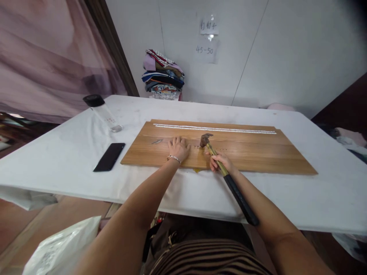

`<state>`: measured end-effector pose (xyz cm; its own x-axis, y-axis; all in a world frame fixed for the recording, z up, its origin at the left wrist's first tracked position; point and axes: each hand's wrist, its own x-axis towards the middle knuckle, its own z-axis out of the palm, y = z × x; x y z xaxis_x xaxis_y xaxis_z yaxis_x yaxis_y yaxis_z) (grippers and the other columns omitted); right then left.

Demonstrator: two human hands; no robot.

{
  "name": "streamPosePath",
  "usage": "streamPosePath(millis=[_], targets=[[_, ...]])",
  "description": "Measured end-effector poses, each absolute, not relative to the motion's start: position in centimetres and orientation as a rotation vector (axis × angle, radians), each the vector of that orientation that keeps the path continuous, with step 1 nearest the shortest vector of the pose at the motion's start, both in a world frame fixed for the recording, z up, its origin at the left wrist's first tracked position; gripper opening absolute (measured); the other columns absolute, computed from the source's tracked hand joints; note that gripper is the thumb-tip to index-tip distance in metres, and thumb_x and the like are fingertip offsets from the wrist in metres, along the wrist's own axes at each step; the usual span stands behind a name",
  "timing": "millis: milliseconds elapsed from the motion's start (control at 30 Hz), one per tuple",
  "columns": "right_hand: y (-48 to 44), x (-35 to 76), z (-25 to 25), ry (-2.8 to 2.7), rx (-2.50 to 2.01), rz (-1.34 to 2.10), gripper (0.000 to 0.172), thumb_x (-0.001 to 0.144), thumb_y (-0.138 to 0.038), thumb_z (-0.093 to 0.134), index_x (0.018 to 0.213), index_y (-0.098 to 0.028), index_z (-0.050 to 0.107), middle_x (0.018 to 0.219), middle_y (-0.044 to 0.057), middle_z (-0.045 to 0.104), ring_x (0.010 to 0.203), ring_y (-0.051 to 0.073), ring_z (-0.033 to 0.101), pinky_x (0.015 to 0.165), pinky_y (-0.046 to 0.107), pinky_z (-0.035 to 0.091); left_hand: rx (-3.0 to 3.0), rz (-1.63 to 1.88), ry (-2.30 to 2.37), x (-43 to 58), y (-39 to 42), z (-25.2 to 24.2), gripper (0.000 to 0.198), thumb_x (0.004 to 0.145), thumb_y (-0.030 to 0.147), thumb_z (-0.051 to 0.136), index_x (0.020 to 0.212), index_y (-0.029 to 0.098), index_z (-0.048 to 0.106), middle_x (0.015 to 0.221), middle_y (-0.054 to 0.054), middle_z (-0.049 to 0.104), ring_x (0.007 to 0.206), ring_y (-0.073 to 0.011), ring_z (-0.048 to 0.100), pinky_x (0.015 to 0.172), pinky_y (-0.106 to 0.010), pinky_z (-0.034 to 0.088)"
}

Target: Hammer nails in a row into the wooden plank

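A claw hammer point(237, 196) with a rusty head, a yellowish shaft and a black grip is in my right hand point(223, 162), which wraps the shaft close to the head. The hammer head is over the middle of a wooden board point(258, 152), beside a row of small dark nails or holes point(196, 147); I cannot tell whether it touches them. My left hand point(179, 148) lies palm down on the board with its fingers spread, a bracelet at the wrist. To its left rests a little bunch of loose nails point(157, 141).
Two white measuring strips point(215, 129) run along the board's far edge. On the white-covered table point(71, 164), a black phone point(109, 157) and a clear bottle point(104, 114) with a black lid are at the left. Folded clothes point(163, 74) are stacked by the wall.
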<state>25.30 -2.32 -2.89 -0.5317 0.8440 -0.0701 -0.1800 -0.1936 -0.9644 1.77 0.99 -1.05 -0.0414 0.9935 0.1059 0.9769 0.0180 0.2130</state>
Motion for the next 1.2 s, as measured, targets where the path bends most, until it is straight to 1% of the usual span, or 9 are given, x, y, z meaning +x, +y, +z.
streamPosePath(millis=[233,333,500,700,933,1200], targets=[[-2.25,25.17,-3.17,-1.288,-0.806,1.800,0.042,0.080,-0.048,0.072,0.110,-0.021,0.059,0.048,-0.011,0.049,0.044,0.018,0.060,0.042,0.025,0.041,2.121,0.331,2.194,1.64,1.02,-0.99,0.042,0.106,0.042,0.044,0.130,0.023,0.072,0.150,-0.016,0.065,0.147,-0.0338,0.050,0.122,-0.053,0.038],[-2.36,25.17,-3.08,-1.293,-0.784,1.779,0.040,0.080,-0.047,0.071,0.109,-0.021,0.060,0.048,-0.011,0.049,0.045,0.018,0.060,0.043,0.026,0.040,2.115,0.331,2.198,1.65,0.99,-0.94,0.041,0.106,0.042,0.044,0.130,0.024,0.073,0.151,-0.015,0.065,0.147,-0.0334,0.050,0.122,-0.053,0.038],[-2.29,24.94,-2.75,-1.316,-0.817,1.807,0.039,0.078,-0.045,0.071,0.107,-0.022,0.059,0.048,-0.011,0.052,0.045,0.018,0.062,0.044,0.026,0.043,2.106,0.327,2.205,1.61,1.08,-0.99,0.042,0.106,0.041,0.043,0.130,0.023,0.073,0.153,-0.015,0.063,0.148,-0.0327,0.050,0.123,-0.052,0.038],[-2.42,24.79,-2.58,-1.286,-0.820,1.803,0.040,0.075,-0.044,0.072,0.105,-0.022,0.060,0.046,-0.011,0.052,0.043,0.018,0.060,0.043,0.025,0.043,2.123,0.344,2.198,1.44,1.22,-1.17,0.042,0.105,0.041,0.043,0.128,0.024,0.074,0.150,-0.016,0.066,0.145,-0.0338,0.052,0.121,-0.054,0.039],[-2.50,24.78,-2.52,-1.286,-0.852,1.796,0.039,0.077,-0.043,0.071,0.108,-0.021,0.060,0.048,-0.010,0.052,0.045,0.019,0.062,0.044,0.025,0.043,2.121,0.337,2.198,1.55,1.11,-0.98,0.039,0.106,0.041,0.045,0.127,0.026,0.074,0.146,-0.014,0.067,0.143,-0.0320,0.052,0.120,-0.051,0.040],[-2.56,24.85,-2.71,-1.327,-0.819,1.764,0.040,0.078,-0.044,0.070,0.108,-0.020,0.060,0.047,-0.011,0.051,0.045,0.018,0.061,0.045,0.026,0.042,2.139,0.325,2.202,1.67,1.03,-0.94,0.039,0.107,0.041,0.044,0.125,0.025,0.074,0.146,-0.014,0.067,0.143,-0.0332,0.052,0.119,-0.052,0.041]])
